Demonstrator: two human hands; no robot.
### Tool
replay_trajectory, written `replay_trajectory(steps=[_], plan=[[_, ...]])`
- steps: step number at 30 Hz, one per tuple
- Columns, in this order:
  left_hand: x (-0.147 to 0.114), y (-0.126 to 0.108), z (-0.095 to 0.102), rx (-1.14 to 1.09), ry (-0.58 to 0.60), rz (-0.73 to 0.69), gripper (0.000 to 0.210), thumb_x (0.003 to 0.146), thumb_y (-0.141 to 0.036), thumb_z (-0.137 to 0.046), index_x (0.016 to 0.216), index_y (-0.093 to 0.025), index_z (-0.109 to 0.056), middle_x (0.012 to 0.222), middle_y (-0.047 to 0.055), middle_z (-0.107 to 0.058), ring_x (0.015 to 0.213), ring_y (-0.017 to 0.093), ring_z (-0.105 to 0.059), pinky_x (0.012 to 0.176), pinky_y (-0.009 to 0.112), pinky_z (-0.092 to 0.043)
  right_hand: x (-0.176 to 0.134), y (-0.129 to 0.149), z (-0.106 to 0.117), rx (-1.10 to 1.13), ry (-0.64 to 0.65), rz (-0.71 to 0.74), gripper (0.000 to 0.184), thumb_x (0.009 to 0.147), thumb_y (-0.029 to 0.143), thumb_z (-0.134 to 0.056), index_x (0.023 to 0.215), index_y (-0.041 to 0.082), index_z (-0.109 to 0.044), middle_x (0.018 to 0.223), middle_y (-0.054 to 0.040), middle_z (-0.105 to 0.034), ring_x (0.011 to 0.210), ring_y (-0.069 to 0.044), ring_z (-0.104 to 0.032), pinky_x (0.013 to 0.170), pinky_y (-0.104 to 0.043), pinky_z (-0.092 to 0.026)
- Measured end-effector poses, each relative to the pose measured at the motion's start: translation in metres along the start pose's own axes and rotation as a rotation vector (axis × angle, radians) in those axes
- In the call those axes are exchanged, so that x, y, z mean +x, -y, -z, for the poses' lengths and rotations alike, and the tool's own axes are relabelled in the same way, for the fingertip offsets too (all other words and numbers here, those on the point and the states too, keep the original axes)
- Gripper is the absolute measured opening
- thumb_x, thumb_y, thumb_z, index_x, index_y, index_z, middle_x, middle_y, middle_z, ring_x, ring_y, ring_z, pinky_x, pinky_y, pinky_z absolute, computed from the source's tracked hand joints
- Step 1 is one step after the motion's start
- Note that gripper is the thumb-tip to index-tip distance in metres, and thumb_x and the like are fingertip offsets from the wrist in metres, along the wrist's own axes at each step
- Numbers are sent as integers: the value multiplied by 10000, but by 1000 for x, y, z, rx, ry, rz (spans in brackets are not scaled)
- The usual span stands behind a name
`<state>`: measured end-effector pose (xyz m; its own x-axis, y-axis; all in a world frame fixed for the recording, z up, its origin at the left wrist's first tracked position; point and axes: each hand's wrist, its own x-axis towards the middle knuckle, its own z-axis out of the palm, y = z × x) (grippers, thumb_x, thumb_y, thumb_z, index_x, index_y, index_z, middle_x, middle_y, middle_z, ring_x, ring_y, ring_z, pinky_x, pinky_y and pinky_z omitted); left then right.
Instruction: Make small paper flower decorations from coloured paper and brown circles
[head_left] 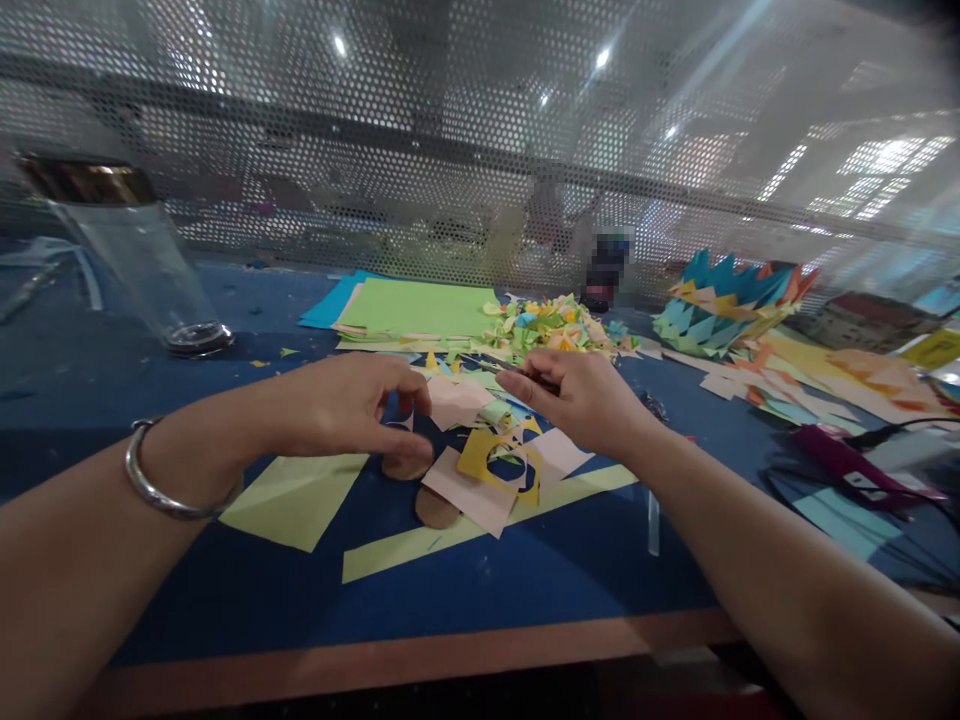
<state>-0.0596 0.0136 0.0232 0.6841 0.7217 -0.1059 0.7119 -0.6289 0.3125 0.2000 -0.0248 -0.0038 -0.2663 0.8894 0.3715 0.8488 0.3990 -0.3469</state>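
My left hand [345, 405] is curved with thumb and fingers apart, over a round brown disc [406, 464]; whether the thumb touches it I cannot tell. A second brown disc [436, 510] lies partly under a pale pink paper piece [472, 490]. My right hand [577, 395] is closed around what look like scissors [484, 364], thin blades pointing left, handles mostly hidden by the fingers. Between my hands lie a yellow paper piece with a round hole [480, 455] and other pink and green scraps. A pale green sheet [296, 500] lies below my left wrist.
A glass bottle [161, 260] stands at left. Behind my hands are a stack of green and blue paper [424, 305] and a heap of colored scraps [559, 325]. Zigzag paper crowns [731, 300], a purple tool [862, 465] and cables are at right. A perforated screen [450, 150] rises behind.
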Motion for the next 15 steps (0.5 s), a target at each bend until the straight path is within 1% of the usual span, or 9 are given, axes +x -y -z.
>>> replay_trajectory(steps=[2,4,6,9,12,15], plan=[[-3,-4,-2,23,49,-21,465,699,-534,-725,1056,-242,-668,1017,61,-691,845,233,-621,648,292,-422,0,-1,-1,-9,-9,6,510,944,620,-446,648,208,-394,508,53,-326,453,-88,-341,475,-286,-206],[-5,-5,-6,28,84,-44,431,693,-498,-731,1034,-246,-656,1017,54,-686,850,231,-617,638,288,-419,-1,-2,-1,-12,-15,11,509,943,616,-448,646,207,-390,507,54,-324,453,-87,-341,475,-282,-208],[-5,-1,-9,19,86,-76,397,706,-467,-719,1033,-256,-642,1023,45,-682,858,227,-616,644,287,-425,-2,-2,0,-16,-18,11,509,942,611,-455,641,207,-382,505,54,-320,453,-86,-342,475,-279,-211],[-4,9,-8,49,2,-84,416,714,-465,-707,1066,-258,-622,1056,49,-668,891,233,-612,680,298,-436,-2,-2,2,-26,-14,9,496,942,603,-459,651,209,-381,504,54,-326,449,-88,-352,473,-276,-216],[-4,20,-1,146,-85,-31,425,718,-475,-690,1065,-238,-621,1077,72,-645,916,257,-604,699,318,-438,-2,-3,5,-46,-15,21,483,948,603,-446,670,212,-394,518,49,-352,449,-92,-366,476,-278,-219],[-2,21,1,181,-148,-28,406,751,-437,-653,1089,-214,-628,1106,90,-624,1029,286,-579,818,349,-440,-1,-5,6,-61,-22,20,481,950,605,-439,674,214,-390,524,47,-357,451,-94,-365,483,-284,-213]])
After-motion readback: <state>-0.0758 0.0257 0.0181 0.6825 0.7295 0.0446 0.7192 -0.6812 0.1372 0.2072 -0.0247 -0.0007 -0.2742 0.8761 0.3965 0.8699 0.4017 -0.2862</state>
